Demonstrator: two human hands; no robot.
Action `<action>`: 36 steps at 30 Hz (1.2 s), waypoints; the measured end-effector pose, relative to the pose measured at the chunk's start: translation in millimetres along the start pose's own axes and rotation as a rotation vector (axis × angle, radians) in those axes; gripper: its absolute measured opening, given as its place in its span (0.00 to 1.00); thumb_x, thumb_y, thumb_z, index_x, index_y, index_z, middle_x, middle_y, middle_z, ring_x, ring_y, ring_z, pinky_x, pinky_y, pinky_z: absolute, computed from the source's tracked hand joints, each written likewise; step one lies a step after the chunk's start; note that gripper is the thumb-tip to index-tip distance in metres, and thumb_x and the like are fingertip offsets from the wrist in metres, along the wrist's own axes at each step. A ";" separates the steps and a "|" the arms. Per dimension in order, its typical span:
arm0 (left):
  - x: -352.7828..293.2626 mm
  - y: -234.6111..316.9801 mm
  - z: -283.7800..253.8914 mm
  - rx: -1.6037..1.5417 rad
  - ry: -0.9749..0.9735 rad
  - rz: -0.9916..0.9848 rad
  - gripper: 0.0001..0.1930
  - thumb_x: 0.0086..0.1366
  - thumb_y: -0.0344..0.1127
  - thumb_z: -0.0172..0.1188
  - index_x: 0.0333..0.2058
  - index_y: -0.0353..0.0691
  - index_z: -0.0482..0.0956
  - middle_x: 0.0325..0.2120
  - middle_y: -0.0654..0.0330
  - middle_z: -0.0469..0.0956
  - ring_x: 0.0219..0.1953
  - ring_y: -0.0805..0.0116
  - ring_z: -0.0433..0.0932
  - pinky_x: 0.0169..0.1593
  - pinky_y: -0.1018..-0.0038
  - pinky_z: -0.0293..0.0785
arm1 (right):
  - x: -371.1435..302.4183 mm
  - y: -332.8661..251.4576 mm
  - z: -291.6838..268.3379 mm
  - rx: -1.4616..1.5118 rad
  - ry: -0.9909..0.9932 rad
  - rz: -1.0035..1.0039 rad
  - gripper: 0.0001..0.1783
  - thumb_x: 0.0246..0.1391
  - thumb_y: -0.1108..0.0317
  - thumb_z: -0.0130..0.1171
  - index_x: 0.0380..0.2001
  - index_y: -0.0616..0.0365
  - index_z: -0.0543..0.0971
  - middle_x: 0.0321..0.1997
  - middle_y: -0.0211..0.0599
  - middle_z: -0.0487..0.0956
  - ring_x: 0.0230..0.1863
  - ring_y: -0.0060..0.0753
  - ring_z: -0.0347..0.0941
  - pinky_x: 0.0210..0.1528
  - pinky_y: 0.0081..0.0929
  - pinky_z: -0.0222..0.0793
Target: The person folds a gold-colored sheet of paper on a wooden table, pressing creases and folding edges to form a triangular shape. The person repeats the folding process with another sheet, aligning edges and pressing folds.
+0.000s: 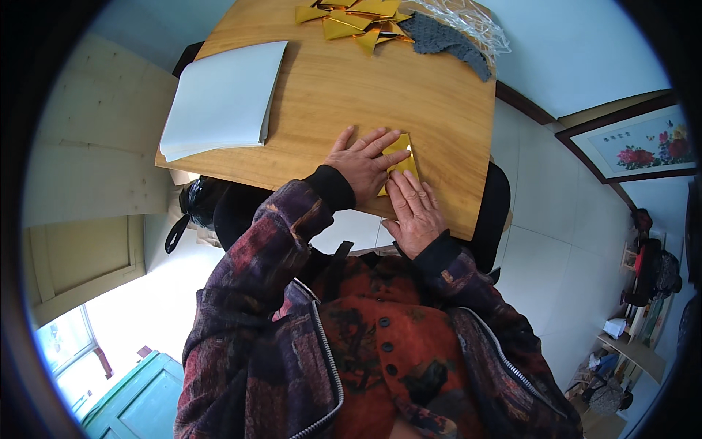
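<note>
A narrow folded piece of shiny gold foil paper (409,165) lies flat near the front edge of the wooden table (351,88), toward its right side. My left hand (365,162) is palm down, its spread fingers reaching across the paper from the left. Just below and to the right, my right hand (414,212) rests its outstretched fingers on the nearer part of the same piece. Both hands press on the paper without gripping it, and they hide parts of its edges. At the far side of the table sits a loose pile of folded gold paper pieces (347,25).
A thick stack of white sheets (223,99) occupies the table's left side. Beside the gold pile lie a dark grey textured cloth (446,42) and crumpled clear plastic (472,20). A black bag (201,201) is below the left edge; a framed flower picture (636,143) is at right.
</note>
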State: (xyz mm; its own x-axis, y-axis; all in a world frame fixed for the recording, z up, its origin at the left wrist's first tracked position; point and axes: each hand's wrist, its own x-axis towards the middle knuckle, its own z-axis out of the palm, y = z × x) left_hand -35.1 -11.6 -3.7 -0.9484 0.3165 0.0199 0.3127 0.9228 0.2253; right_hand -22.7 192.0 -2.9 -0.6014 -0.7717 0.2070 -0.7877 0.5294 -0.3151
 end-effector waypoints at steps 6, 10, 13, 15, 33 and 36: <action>-0.1 -0.6 2.1 -0.004 0.010 -0.007 0.26 0.67 0.44 0.51 0.64 0.64 0.63 0.69 0.67 0.54 0.71 0.67 0.52 0.69 0.48 0.43 | -0.5 -0.3 -2.7 -0.011 -0.055 0.009 0.43 0.46 0.58 0.68 0.64 0.57 0.63 0.70 0.38 0.60 0.73 0.41 0.50 0.69 0.47 0.50; 0.1 -1.2 3.8 -0.018 0.024 -0.008 0.26 0.67 0.44 0.51 0.64 0.65 0.64 0.69 0.67 0.54 0.70 0.67 0.53 0.69 0.48 0.43 | 0.4 -0.6 -2.8 -0.013 -0.063 0.014 0.43 0.46 0.58 0.68 0.64 0.57 0.63 0.71 0.38 0.59 0.73 0.42 0.50 0.69 0.47 0.50; 0.7 -0.6 3.6 -0.024 0.032 -0.004 0.26 0.67 0.44 0.51 0.64 0.64 0.64 0.69 0.67 0.54 0.70 0.67 0.53 0.69 0.48 0.43 | 0.0 -0.8 -2.6 -0.011 -0.066 0.020 0.43 0.46 0.58 0.68 0.64 0.56 0.63 0.71 0.38 0.58 0.73 0.42 0.50 0.69 0.48 0.50; 1.1 -0.7 2.1 -0.015 0.026 -0.002 0.26 0.66 0.44 0.52 0.64 0.64 0.64 0.69 0.67 0.54 0.70 0.67 0.53 0.69 0.48 0.43 | -0.2 -1.5 -2.3 -0.017 -0.078 0.020 0.44 0.45 0.57 0.68 0.65 0.55 0.63 0.72 0.38 0.57 0.73 0.42 0.49 0.69 0.49 0.49; 4.9 0.2 -4.4 0.030 -0.104 -0.015 0.27 0.67 0.40 0.49 0.65 0.64 0.62 0.70 0.66 0.51 0.71 0.64 0.50 0.69 0.47 0.41 | -4.1 -8.5 -5.8 -0.006 -0.110 -0.018 0.41 0.44 0.56 0.68 0.63 0.44 0.66 0.73 0.45 0.51 0.75 0.50 0.42 0.70 0.57 0.43; 3.3 2.2 -4.2 0.049 -0.101 -0.021 0.27 0.66 0.42 0.50 0.65 0.63 0.62 0.69 0.64 0.52 0.71 0.63 0.50 0.68 0.45 0.43 | -15.7 -17.5 -5.3 0.124 -0.146 -0.140 0.39 0.44 0.58 0.68 0.62 0.45 0.68 0.72 0.42 0.54 0.74 0.49 0.46 0.69 0.56 0.46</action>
State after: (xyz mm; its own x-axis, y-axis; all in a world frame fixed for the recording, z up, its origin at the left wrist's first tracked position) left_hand -37.7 -9.4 1.0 -0.9453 0.3155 -0.0830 0.2976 0.9381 0.1771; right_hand -0.3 196.7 4.2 -0.4543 -0.8823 0.1236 -0.8343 0.3727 -0.4063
